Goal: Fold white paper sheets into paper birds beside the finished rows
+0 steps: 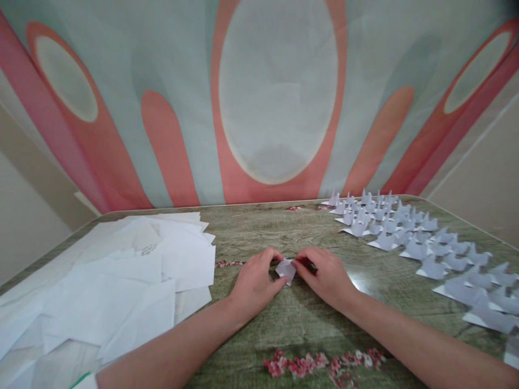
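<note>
A small folded piece of white paper (286, 271) is between my two hands at the middle of the table. My left hand (256, 275) pinches its left side, thumb below and forefinger above. On its right side, the thumb and forefinger of my right hand (324, 273) close on the edge. The paper looks folded into a compact many-sided shape; its underside is hidden. Left of my hands lies a loose heap of white paper sheets (121, 286). Rows of folded white paper birds (417, 248) stand on the right.
The wood-grain table (251, 346) has pink printed flowers (300, 363) near its front. A cloth backdrop (279, 108) with coral and pale shapes rises behind the far edge. The birds spread along the right edge, and the sheets cover the left side.
</note>
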